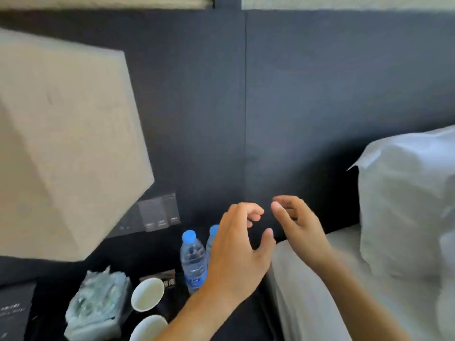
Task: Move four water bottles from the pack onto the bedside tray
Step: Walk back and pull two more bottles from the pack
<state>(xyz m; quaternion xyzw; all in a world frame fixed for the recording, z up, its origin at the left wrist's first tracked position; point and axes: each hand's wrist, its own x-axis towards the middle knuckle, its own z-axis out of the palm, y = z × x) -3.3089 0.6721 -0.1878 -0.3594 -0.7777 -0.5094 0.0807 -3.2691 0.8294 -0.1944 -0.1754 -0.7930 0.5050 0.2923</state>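
Two clear water bottles with blue caps stand upright on the dark bedside surface [152, 249]. The nearer bottle [193, 260] is in full view; the second bottle [213, 233] is partly hidden behind my left hand [236, 254]. That hand hovers just right of the bottles with curled, spread fingers and holds nothing. My right hand [299, 227] is raised beside it near the bed's edge, fingers apart and empty. I cannot make out a tray's rim, and no bottle pack is in view.
A large beige lampshade [66, 143] fills the left. Below it are a pale green tissue box [98, 303], two white cups [147, 294], a small dark packet [160, 278] and a dark card [14, 311]. The bed [307, 291] and a white pillow [408, 205] lie right.
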